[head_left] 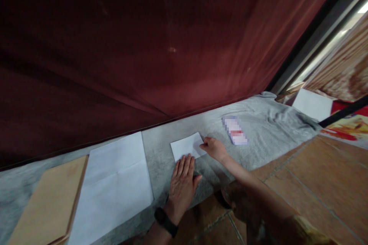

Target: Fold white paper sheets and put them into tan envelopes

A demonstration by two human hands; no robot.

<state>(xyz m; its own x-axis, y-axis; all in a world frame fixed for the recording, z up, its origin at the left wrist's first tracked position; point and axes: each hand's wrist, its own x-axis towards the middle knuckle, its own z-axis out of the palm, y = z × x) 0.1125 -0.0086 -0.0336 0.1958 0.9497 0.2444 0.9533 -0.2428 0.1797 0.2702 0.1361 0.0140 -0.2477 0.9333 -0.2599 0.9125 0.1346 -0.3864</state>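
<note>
A small white sheet of paper (186, 145), which may be folded, lies on the grey cloth in front of me. My left hand (183, 182) rests flat with its fingertips on the paper's near edge, fingers stretched out. At the paper's right end, my right hand (213, 147) is closed, with thumb and fingers pinching the edge. Left of my hands lies a large white sheet of paper (117, 183) with faint creases. Beside it is a stack of brown envelopes (51, 199).
A blurred pinkish-purple item (235, 130) lies to the right on the grey cloth (267, 122). Behind the surface hangs a dark red curtain (172, 46). Tiled floor (324, 176) shows at right, with a white box-like object (313, 104) and a dark bar (345, 111) beyond.
</note>
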